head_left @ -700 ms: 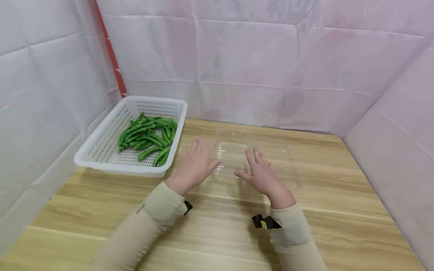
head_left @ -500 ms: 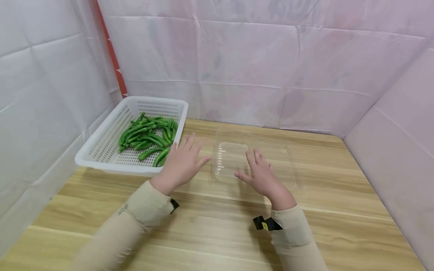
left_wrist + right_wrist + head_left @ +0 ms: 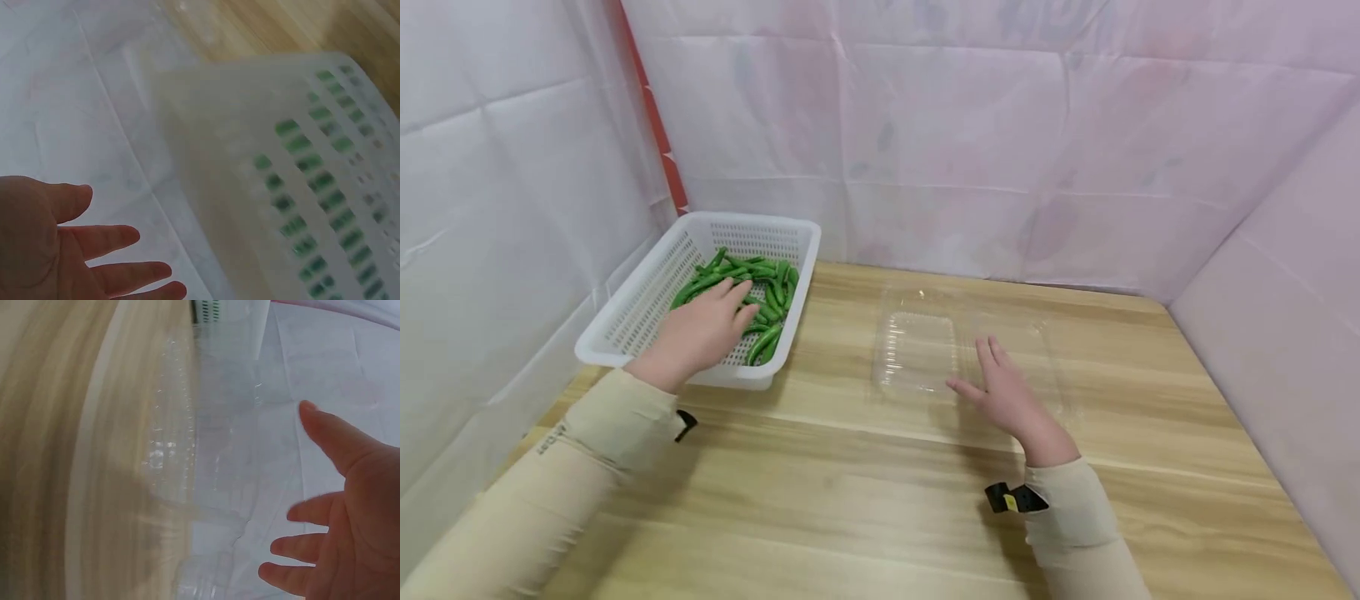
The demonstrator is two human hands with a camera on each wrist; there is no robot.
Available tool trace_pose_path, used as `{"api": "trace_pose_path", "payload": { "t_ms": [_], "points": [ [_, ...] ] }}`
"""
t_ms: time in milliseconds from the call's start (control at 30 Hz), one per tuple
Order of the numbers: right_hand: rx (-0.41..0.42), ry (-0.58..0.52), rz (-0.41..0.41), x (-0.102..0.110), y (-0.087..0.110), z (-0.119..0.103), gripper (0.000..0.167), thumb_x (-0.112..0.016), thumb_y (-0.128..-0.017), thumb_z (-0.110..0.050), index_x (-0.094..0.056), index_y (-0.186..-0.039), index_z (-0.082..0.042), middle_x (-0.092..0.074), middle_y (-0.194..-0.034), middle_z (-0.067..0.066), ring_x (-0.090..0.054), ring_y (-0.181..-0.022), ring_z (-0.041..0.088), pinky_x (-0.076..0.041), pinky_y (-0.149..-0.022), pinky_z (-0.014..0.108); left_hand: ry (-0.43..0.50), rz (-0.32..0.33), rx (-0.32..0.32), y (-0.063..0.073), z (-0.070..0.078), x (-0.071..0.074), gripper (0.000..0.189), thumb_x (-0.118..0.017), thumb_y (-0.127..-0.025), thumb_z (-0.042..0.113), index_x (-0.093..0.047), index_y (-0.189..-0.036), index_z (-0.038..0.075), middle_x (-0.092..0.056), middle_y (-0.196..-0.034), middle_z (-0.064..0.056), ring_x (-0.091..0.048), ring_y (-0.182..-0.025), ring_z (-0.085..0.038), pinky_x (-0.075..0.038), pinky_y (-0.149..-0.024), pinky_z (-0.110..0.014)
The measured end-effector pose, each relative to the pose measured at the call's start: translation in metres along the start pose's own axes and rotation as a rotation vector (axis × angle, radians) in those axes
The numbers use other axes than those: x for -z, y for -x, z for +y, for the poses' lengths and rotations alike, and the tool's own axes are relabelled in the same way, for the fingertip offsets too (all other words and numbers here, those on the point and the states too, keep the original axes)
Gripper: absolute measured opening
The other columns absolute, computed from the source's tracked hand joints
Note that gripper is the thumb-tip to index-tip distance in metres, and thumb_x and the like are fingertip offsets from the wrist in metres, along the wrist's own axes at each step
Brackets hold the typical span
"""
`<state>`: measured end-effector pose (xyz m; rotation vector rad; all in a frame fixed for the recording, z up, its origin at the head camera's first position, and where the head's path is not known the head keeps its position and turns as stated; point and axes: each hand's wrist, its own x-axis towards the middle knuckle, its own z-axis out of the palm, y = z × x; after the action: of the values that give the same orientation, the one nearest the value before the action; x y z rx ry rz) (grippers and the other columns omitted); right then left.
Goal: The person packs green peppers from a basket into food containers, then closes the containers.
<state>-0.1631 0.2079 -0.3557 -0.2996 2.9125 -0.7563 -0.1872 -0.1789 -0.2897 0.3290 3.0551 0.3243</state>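
My left hand is over the near side of the white perforated basket, fingers spread above the peppers. Several long green peppers lie heaped in that basket; the hand hides some of them. In the left wrist view the fingers are spread, holding nothing, beside the basket's slotted wall. My right hand hovers with fingers extended over the right part of a clear plastic clamshell box, which lies unfolded. The right wrist view shows that hand holding nothing, with the transparent box beyond its fingertips.
A wooden table carries the basket at its back left and the clear box right of the middle. White sheeting walls off the back and both sides. A red strip runs down the back left corner.
My left hand has moved left, away from the clear box and over the basket of peppers. The right hand has shifted slightly right and down, still above the box.
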Motion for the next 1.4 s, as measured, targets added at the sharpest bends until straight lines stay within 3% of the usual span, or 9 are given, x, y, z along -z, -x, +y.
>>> {"api": "trace_pose_path", "payload": {
  "t_ms": [133, 267, 433, 600, 800, 1033, 1400],
  "points": [
    [-0.031, -0.007, 0.02, -0.004, -0.012, 0.005, 0.107, -0.049, -0.085, -0.064, 0.0, -0.143, 0.012, 0.002, -0.149, 0.031, -0.004, -0.136, 0.045, -0.01, -0.109, 0.053, 0.014, -0.046, 0.039, -0.001, -0.02, 0.001, 0.054, -0.028, -0.102, 0.032, -0.026, -0.144, -0.002, -0.025, -0.145, -0.029, -0.023, -0.132, -0.044, -0.022, -0.103, -0.058],
    [-0.038, 0.057, 0.031, -0.017, -0.024, 0.005, 0.115, -0.054, -0.08, -0.066, -0.001, -0.14, 0.017, 0.0, -0.147, 0.035, -0.005, -0.135, 0.046, -0.01, -0.109, 0.051, 0.031, -0.088, 0.057, -0.001, -0.035, -0.005, 0.054, -0.027, -0.102, 0.031, -0.027, -0.143, -0.005, -0.029, -0.143, -0.028, -0.026, -0.13, -0.045, -0.022, -0.104, -0.057],
    [-0.053, 0.122, 0.004, -0.029, -0.029, 0.004, 0.119, -0.057, -0.078, -0.067, -0.003, -0.138, 0.021, 0.002, -0.145, 0.037, -0.002, -0.135, 0.048, -0.01, -0.108, 0.052, 0.039, -0.139, 0.065, -0.003, -0.046, -0.014, 0.055, -0.026, -0.102, 0.032, -0.029, -0.141, -0.007, -0.032, -0.141, -0.029, -0.029, -0.128, -0.046, -0.024, -0.104, -0.057],
    [-0.068, 0.086, -0.036, -0.032, -0.032, 0.003, 0.119, -0.056, -0.078, -0.067, -0.001, -0.137, 0.021, 0.006, -0.145, 0.037, 0.001, -0.135, 0.048, -0.009, -0.108, 0.052, 0.039, -0.162, 0.064, -0.007, -0.052, -0.023, 0.057, -0.025, -0.102, 0.034, -0.031, -0.14, -0.007, -0.033, -0.14, -0.029, -0.03, -0.127, -0.047, -0.024, -0.103, -0.058],
    [-0.064, 0.061, -0.067, -0.029, -0.034, 0.001, 0.118, -0.056, -0.079, -0.065, 0.0, -0.137, 0.021, 0.006, -0.145, 0.037, 0.001, -0.134, 0.048, -0.009, -0.108, 0.052, 0.058, -0.19, 0.093, -0.016, -0.054, -0.03, 0.056, -0.026, -0.102, 0.033, -0.028, -0.142, -0.005, -0.031, -0.142, -0.028, -0.029, -0.128, -0.047, -0.023, -0.103, -0.059],
    [-0.091, 0.052, -0.113, -0.026, -0.03, 0.001, 0.12, -0.056, -0.079, -0.066, 0.002, -0.137, 0.021, 0.007, -0.144, 0.038, -0.001, -0.133, 0.05, -0.012, -0.107, 0.054, 0.009, -0.229, 0.087, -0.026, -0.053, -0.032, 0.05, -0.042, -0.099, 0.02, -0.03, -0.141, -0.006, -0.034, -0.14, -0.029, -0.032, -0.126, -0.047, -0.026, -0.102, -0.057],
    [-0.081, 0.048, -0.128, -0.018, -0.025, -0.002, 0.12, -0.057, -0.079, -0.066, 0.002, -0.136, 0.022, 0.005, -0.144, 0.04, -0.005, -0.132, 0.051, -0.015, -0.106, 0.056, -0.067, -0.344, 0.064, -0.04, -0.042, -0.013, 0.051, -0.05, -0.096, 0.022, -0.038, -0.137, -0.006, -0.039, -0.138, -0.027, -0.035, -0.125, -0.045, -0.03, -0.1, -0.057]
  ]
}}
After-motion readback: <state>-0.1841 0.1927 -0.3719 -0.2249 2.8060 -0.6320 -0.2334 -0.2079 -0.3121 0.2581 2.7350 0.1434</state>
